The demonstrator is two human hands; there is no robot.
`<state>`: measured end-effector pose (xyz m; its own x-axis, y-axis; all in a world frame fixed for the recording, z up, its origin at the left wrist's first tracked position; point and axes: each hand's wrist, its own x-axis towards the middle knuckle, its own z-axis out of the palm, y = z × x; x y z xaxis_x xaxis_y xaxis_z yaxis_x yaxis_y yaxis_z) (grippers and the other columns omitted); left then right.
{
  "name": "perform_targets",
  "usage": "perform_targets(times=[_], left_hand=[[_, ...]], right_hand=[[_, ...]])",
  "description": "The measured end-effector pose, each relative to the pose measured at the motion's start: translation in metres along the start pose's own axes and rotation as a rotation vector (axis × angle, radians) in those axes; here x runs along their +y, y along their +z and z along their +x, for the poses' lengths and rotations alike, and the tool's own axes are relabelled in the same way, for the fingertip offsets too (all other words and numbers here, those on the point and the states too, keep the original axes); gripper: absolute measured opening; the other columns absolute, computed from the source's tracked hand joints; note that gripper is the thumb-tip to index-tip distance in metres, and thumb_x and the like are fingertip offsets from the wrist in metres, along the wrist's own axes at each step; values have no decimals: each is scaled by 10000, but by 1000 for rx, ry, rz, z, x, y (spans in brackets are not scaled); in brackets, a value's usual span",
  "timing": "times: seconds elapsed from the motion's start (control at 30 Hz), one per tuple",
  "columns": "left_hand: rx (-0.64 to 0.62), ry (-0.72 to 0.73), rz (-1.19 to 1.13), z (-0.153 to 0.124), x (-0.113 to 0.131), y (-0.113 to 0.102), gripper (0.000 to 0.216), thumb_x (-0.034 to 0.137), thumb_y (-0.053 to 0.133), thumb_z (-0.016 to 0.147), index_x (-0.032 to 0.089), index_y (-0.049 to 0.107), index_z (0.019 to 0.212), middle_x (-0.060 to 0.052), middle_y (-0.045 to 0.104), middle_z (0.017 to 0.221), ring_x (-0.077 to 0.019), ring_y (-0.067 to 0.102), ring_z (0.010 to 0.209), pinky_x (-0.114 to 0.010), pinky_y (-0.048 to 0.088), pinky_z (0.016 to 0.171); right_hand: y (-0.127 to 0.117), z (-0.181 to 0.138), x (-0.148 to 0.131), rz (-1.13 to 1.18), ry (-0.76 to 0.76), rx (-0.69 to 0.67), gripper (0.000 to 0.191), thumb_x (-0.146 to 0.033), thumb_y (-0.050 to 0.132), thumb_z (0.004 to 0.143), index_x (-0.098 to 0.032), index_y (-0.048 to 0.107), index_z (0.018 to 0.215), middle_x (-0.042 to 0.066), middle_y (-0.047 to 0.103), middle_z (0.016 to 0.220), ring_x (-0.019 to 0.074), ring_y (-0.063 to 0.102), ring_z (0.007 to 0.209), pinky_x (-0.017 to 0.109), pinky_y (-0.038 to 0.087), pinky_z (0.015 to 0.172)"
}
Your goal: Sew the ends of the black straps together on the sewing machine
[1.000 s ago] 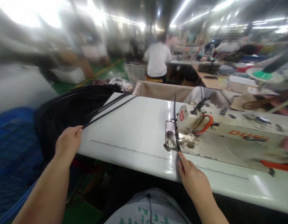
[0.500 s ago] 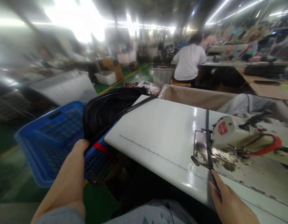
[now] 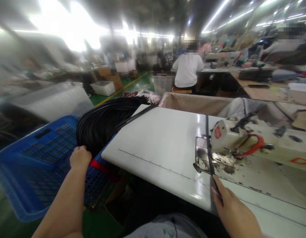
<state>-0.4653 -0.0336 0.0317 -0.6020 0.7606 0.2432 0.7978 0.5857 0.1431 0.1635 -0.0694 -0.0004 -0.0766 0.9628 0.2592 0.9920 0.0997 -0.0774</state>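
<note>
My left hand (image 3: 80, 158) is curled closed at the near end of a thick bundle of black straps (image 3: 105, 121) that lies over the edge of a blue plastic crate (image 3: 39, 162). My right hand (image 3: 232, 211) pinches a single black strap (image 3: 209, 148) at the near edge of the white table (image 3: 158, 142). That strap runs under the head of the sewing machine (image 3: 232, 135) and on across its metal plate.
A red strip hangs at the crate's corner (image 3: 99, 166) below the table edge. A beige fabric bin (image 3: 192, 102) stands behind the table. A person in a white shirt (image 3: 187, 71) sits with their back to me at another workstation. Boxes and bins stand along the green floor.
My left hand let go of the strands on the table's left edge and dropped to the bundle's end at the crate. My view swung left; the right hand stayed on its strap.
</note>
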Motion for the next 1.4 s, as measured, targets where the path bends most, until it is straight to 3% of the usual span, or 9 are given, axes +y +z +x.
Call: perform_targets(times=[0.1,0.2,0.43,0.53,0.63,0.77,0.97,1.23,1.4], left_hand=[[92,169,-44,-5,42,12,456,243,457,881,28,655,1231,-272,627,1278,-385,588,1272,-493,479,1100],[100,452,-228,-27,107,30,404,265,439,914,100,661,1208,-212,636,1298,-335,558,1332,-457,423,1191],[-238,1146,-599,-152,271,40,380,292,436,1023,198,663,1312,-114,677,1382,-267,562,1384,-493,440,1204],[-274,1407,-556,-197,320,30,403,280,443,1053,207,602,1415,-100,618,1486,-257,451,1494,-509,353,1262],[-251,1509,-481,-225,354,24,440,309,435,1070,167,553,1470,-107,556,1554,-281,380,1541,-531,298,1281],[-203,1496,-468,-243,375,24,437,322,417,1080,146,577,1446,-113,560,1549,-274,365,1551,-504,247,1295],[-121,1448,-536,-252,376,26,423,348,413,1087,158,614,1407,-96,597,1515,-237,452,1498,-440,224,1300],[-150,1404,-493,-254,376,19,711,620,410,1039,88,525,1497,-146,501,1592,-284,353,1555,-434,166,1310],[-167,1404,-473,-254,376,20,801,679,375,1023,73,469,1538,-166,443,1628,-302,308,1574,-447,137,1311]], right_hand=[[-9,1,-6,-2,0,-42,455,-297,451,1040,-205,591,1464,96,791,1041,210,750,660,288,554,532],[-17,1,-13,-30,13,-84,449,-246,452,1047,-175,577,1473,90,786,1009,218,759,710,293,560,576],[-25,0,-20,-26,74,-166,458,-223,500,1049,-176,538,1503,91,770,1015,215,757,779,279,553,660],[-30,0,-22,12,90,-191,471,-218,512,1043,-169,524,1512,101,765,1040,228,761,809,297,568,695],[-32,-1,-23,63,100,-187,475,-231,509,1045,-157,510,1515,121,761,1087,235,762,829,310,578,719],[-30,-4,-18,151,97,-141,455,-275,472,1063,-147,511,1498,131,770,1084,240,766,841,318,585,732],[-23,-7,-2,465,162,-13,375,-350,469,1043,-179,657,1317,130,766,1192,242,761,961,332,589,852],[-18,-7,6,705,338,24,486,-572,527,978,-167,762,1109,43,711,743,193,618,613,291,518,609],[-20,-6,7,754,378,31,502,-617,558,942,-170,771,1023,21,661,689,180,561,574,283,486,575]])
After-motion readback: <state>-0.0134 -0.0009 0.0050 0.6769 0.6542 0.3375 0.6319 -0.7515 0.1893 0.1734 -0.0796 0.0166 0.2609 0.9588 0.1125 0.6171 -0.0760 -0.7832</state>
